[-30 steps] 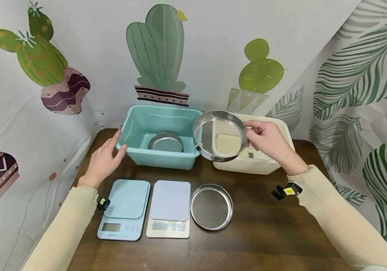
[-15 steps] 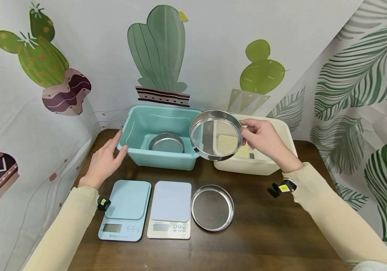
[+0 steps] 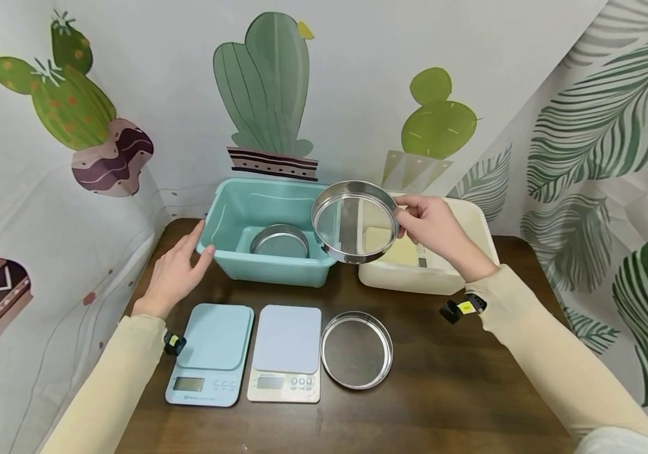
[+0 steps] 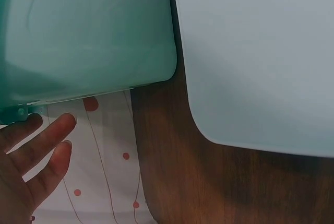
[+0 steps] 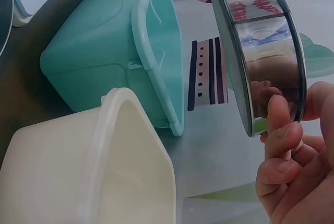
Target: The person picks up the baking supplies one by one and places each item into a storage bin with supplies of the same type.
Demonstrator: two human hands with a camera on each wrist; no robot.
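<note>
Pinched at its right rim by my right hand [image 3: 428,224], a round steel sieve [image 3: 324,217] is held tilted in the air above the gap between the two bins. In the right wrist view, fingers and thumb grip the shiny wall of the sieve [image 5: 269,57]. My left hand [image 3: 175,271] rests at the left end of the teal bin [image 3: 270,271], fingers extended. The left wrist view shows the fingers near the corner of that teal bin [image 4: 88,36]. A second sieve [image 3: 280,234] lies inside the teal bin. A third sieve [image 3: 386,353] lies flat on the table.
A cream bin [image 3: 409,280] stands right of the teal one, holding a pale yellow scale [image 3: 389,249]. In front, a light blue kitchen scale [image 3: 214,334] and a white kitchen scale [image 3: 288,340] lie side by side on the brown table [image 3: 443,391]. A printed cloth hangs behind.
My right hand has moved left with the sieve, from over the cream bin's left part towards the teal bin. My left hand has stayed at the teal bin.
</note>
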